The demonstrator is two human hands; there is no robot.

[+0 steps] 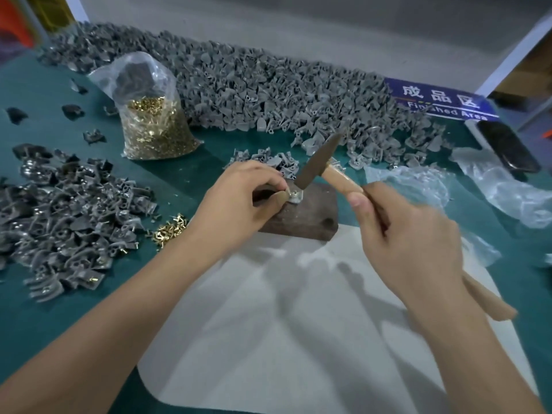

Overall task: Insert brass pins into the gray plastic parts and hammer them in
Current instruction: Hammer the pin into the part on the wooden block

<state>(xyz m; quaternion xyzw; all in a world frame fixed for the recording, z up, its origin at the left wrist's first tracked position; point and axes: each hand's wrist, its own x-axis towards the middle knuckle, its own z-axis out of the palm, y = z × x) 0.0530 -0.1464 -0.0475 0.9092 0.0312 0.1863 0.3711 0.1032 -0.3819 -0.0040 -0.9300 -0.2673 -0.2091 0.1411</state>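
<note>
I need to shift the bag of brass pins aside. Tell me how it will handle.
The bag of brass pins is thin clear plastic, so probably floppy. Packed with metal, it is likely heavy for its size. Its top looks open, so tipping it may spill pins.

This was a small factory assembly station. A green tabletop (185, 162) carried a huge heap of gray plastic parts (268, 85) from ten to two o'clock, another pile (59, 210) at nine, and a clear bag of brass pins (152, 121) at eleven. A blue sign (439, 100) at one o'clock read "Finished Area". A worn dark block (310, 213) served as an anvil at centre.
</note>
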